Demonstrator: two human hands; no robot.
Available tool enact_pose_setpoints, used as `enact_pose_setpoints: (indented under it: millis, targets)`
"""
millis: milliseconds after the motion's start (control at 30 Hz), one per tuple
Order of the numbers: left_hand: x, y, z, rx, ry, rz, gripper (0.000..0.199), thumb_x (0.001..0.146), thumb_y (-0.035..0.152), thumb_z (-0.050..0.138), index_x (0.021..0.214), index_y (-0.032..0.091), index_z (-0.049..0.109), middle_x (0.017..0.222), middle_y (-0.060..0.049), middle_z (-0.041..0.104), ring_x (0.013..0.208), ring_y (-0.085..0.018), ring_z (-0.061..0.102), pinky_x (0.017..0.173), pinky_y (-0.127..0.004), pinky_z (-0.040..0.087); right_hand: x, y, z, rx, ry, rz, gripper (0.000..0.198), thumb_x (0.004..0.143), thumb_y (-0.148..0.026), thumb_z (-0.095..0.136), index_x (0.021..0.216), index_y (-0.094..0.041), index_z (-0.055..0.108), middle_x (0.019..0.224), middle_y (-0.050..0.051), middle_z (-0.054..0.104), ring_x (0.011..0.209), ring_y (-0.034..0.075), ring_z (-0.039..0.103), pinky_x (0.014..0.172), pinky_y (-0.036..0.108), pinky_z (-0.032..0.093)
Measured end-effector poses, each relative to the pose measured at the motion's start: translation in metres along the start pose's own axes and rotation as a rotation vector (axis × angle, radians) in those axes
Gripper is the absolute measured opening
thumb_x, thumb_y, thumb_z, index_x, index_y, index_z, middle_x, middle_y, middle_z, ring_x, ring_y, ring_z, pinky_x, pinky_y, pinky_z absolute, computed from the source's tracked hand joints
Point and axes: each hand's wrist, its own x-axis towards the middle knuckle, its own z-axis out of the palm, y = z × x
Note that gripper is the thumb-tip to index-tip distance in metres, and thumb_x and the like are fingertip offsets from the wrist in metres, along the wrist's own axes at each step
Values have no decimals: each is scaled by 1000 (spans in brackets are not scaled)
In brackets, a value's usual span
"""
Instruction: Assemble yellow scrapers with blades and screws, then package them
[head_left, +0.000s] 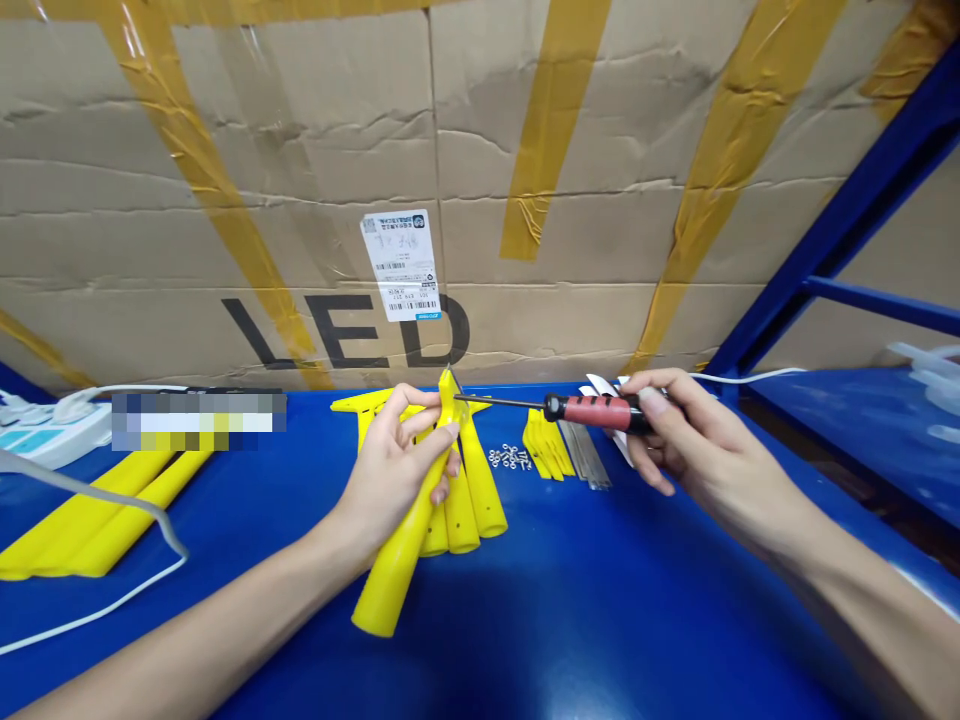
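Observation:
My left hand [401, 465] is closed round the upper part of a yellow tapered plastic tube [397, 570], its narrow end pointing up and away. In my right hand [694, 430] is a screwdriver [596, 412] with a red and black handle, its shaft level and pointing left. The screwdriver's tip meets the side of the tube's narrow end; whether it sits in a screw is too small to tell. Behind my left hand, several similar yellow tubes [487, 505] lie side by side on the blue table [525, 630].
Small screws and nuts [510, 457], yellow flat pieces [547, 445] and thin metal strips [585, 455] lie beyond the tubes. White blades [600, 385] are near my right hand. More yellow tubes [97, 515], a cable [161, 515] and a power strip [60, 435] are left. A cardboard box [480, 180] stands behind.

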Motion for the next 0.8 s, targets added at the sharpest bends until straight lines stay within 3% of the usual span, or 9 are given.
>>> enact_pose_setpoints:
  millis: [67,133,200,333,433,500,600,667,800]
  targets:
    - [-1,-1,1,15,-25,1,36,85,29,73,95,24,39,59,7,62,37,-6,46,38,-15,37,1,-1,-1,9,42,13,31,97,-57,56,103,-26,56,68,-4,58,44,10,50,40,22,40]
    - [-2,-1,1,29,-15,-13,36,85,28,73,96,25,39,59,7,62,38,-6,47,39,-15,37,0,-3,-3,76,13,7,33,93,-53,64,113,-28,57,85,1,65,66,16,65,53,27,54]
    - [-3,-2,2,44,-1,-26,36,85,27,73,97,25,39,59,7,63,38,-6,48,40,-15,38,0,-5,-4,104,-40,-12,42,89,-49,71,122,-30,55,90,1,67,74,18,67,62,30,57]
    - [-3,-3,2,65,-33,-26,34,86,29,71,97,24,39,59,6,63,38,-6,47,41,-15,39,-1,-5,-5,-61,26,24,36,96,-61,54,102,-25,56,59,-5,56,41,10,46,39,22,38]
    - [0,-3,2,43,-6,-2,36,84,28,74,96,25,39,62,7,63,39,-6,48,40,-15,38,-1,-4,-5,-10,-51,31,37,94,-58,59,114,-27,56,81,1,68,60,15,64,57,29,55]
    - [2,-3,1,35,15,9,37,83,26,74,95,25,39,63,7,63,38,-5,47,38,-14,36,-1,-3,-4,40,-116,3,40,91,-52,67,122,-29,54,92,2,70,70,17,68,68,33,58]
    - [2,-1,1,57,-26,-5,34,87,27,71,96,25,38,60,7,63,37,-5,47,39,-14,37,-1,-3,-2,-5,-46,15,35,95,-58,57,104,-24,57,68,-3,63,41,10,51,43,24,43]
    - [1,-1,0,67,-49,-10,33,88,28,69,97,25,38,59,7,62,38,-6,48,40,-15,39,-1,-3,-1,15,14,54,40,98,-62,48,96,-23,56,60,-4,58,36,9,45,37,22,34]
    - [0,-1,1,45,-10,-1,35,86,25,71,95,25,37,62,7,63,39,-6,49,40,-15,40,-1,-4,0,166,-65,44,29,90,-46,70,107,-26,59,84,1,68,64,14,64,59,27,55]
